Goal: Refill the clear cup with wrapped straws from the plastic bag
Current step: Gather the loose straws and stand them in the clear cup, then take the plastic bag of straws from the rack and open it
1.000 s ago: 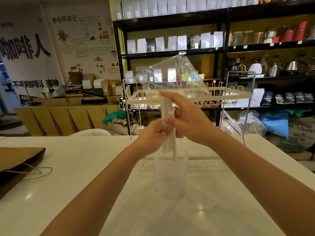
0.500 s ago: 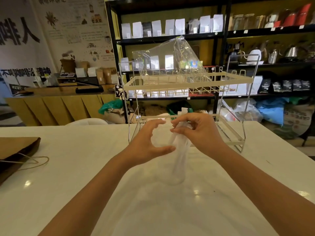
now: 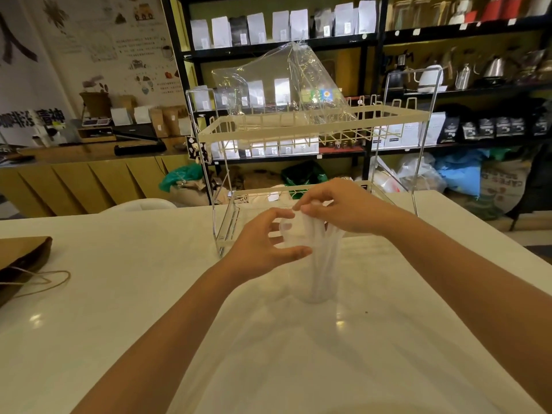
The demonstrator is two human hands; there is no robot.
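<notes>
Lowered since a second ago, the wrapped straws (image 3: 324, 258) stand inside the clear cup (image 3: 316, 282), tops pinched beneath the right hand (image 3: 343, 207) fingertips. Left hand (image 3: 263, 243) fingers curve loosely beside the rim, gripping nothing.

On the white worktop (image 3: 119, 294) stands a clear cup (image 3: 316, 282) holding wrapped straws (image 3: 324, 249); the right hand (image 3: 343, 210) pinches their tops; the left hand (image 3: 263, 246) curls beside the rim; a plastic bag (image 3: 283, 85) lies on the wire rack (image 3: 313, 127) behind.
</notes>
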